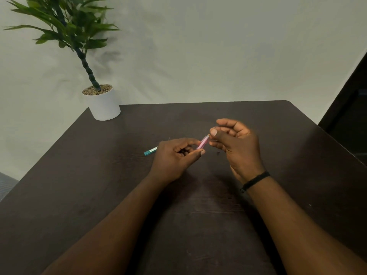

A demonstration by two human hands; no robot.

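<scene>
My left hand (175, 156) pinches the lower end of a slim pink pen-like stick (203, 143) between thumb and forefinger, holding it tilted above the dark table (119, 195). My right hand (236, 141) is at the stick's upper tip, thumb and fingertips closed around that end; what they hold there is too small to tell. A teal pen-shaped piece (150, 151) lies flat on the table just left of my left hand. A tiny dark bit (218, 153) sits on the table below my right hand.
A white pot (104, 105) with a leafy green plant (65, 22) stands at the table's far left corner against a pale wall. A dark panel (349, 108) rises at the right. My right wrist wears a black band (255, 180).
</scene>
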